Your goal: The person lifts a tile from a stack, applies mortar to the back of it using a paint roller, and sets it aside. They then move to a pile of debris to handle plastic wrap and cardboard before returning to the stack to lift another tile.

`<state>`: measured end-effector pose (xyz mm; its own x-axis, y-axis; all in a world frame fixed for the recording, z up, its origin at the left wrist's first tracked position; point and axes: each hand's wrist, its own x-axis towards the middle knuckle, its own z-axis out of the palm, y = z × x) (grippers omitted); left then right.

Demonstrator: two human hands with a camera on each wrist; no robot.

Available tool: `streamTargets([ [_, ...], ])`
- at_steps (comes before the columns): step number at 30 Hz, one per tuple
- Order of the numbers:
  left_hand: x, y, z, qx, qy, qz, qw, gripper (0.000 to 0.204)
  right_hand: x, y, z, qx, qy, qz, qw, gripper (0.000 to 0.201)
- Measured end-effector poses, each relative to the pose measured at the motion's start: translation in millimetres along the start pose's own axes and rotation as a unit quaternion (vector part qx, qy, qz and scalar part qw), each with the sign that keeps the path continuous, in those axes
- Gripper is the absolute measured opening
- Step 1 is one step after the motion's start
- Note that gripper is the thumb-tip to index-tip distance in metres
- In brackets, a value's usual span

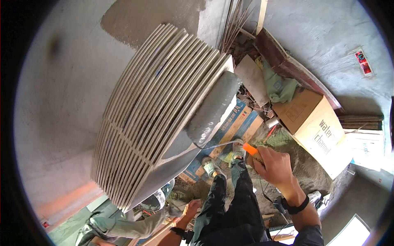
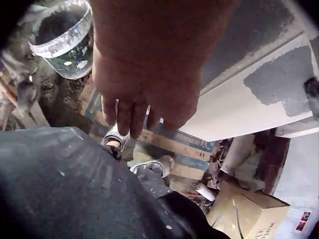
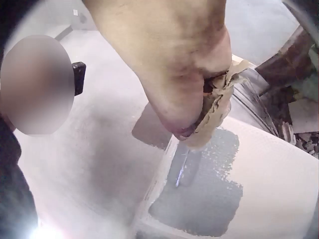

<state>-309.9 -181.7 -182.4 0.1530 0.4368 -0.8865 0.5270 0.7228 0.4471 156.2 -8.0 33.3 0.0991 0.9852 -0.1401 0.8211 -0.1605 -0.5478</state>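
My right hand (image 1: 273, 166) grips the orange handle (image 1: 251, 149) of a paint roller in the head view. Its thin wire frame runs left to the roller sleeve (image 1: 213, 110), coated in wet grey paint, over the face of the front panel (image 1: 193, 153) in a thick stack of panels. In the right wrist view, torn brown wrapping (image 3: 214, 112) shows between the fingers, and a grey paint patch (image 3: 204, 209) covers part of the pale panel. My left hand (image 2: 149, 84) hangs beside the stack with fingers loosely extended, holding nothing.
A paint-splashed bucket (image 2: 65, 50) stands near the stack's lower end. Flattened cardboard (image 1: 244, 127) lies by my feet. To the right stand a "water channel" box (image 1: 322, 135) and rubble with a green cloth (image 1: 281, 84). Another person's trousered leg (image 1: 127, 225) is at lower left.
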Motion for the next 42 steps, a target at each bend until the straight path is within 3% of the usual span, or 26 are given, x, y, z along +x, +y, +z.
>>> streamTargets([
  [5,20,15,22,-0.133,-0.011,0.024,0.991,0.029,12,8,-15,0.022,0.001,-0.012,1.0,0.029],
  [9,32,7,27,-0.112,-0.032,0.008,0.993,0.03,23,39,11,0.007,-0.047,-0.004,0.999,0.026],
  [11,30,8,27,-0.027,-0.034,0.004,0.999,0.036,25,58,29,-0.001,-0.055,-0.012,0.998,0.028],
  [15,27,-4,29,-0.083,-0.023,-0.03,0.996,0.029,34,88,61,-0.003,-0.108,0.017,0.994,0.029],
  [18,22,27,33,-0.022,-0.019,-0.046,0.999,0.028,38,120,97,-0.012,-0.123,0.008,0.992,0.03],
  [19,28,13,33,-0.018,-0.022,-0.05,0.998,0.028,41,129,108,-0.009,-0.124,0.015,0.992,0.03],
  [21,40,-14,30,0.171,-0.043,0.056,0.983,0.031,48,145,132,-0.062,-0.15,0.024,0.987,0.029],
  [22,41,-8,33,0.174,-0.045,0.051,0.982,0.031,50,155,146,-0.057,-0.152,0.029,0.986,0.029],
  [24,43,9,41,0.241,-0.041,0.121,0.962,0.045,54,175,174,-0.077,-0.143,0.029,0.986,0.028],
  [25,40,46,47,0.245,-0.065,0.045,0.966,0.048,57,185,188,-0.073,-0.146,0.033,0.986,0.028],
  [26,41,55,49,0.247,-0.069,0.04,0.966,0.048,59,194,201,-0.076,-0.153,0.033,0.985,0.028],
  [31,66,82,50,0.342,-0.097,0.117,0.927,0.051,68,241,271,-0.073,-0.178,0.051,0.98,0.028],
  [35,93,61,41,0.312,-0.105,0.149,0.932,0.051,75,274,317,-0.076,-0.212,0.054,0.973,0.029],
  [37,101,64,38,0.378,-0.094,0.174,0.905,0.051,80,291,343,-0.067,-0.219,0.061,0.972,0.028],
  [42,108,81,21,0.342,-0.079,0.147,0.925,0.05,97,317,403,-0.104,-0.255,0.084,0.958,0.022],
])
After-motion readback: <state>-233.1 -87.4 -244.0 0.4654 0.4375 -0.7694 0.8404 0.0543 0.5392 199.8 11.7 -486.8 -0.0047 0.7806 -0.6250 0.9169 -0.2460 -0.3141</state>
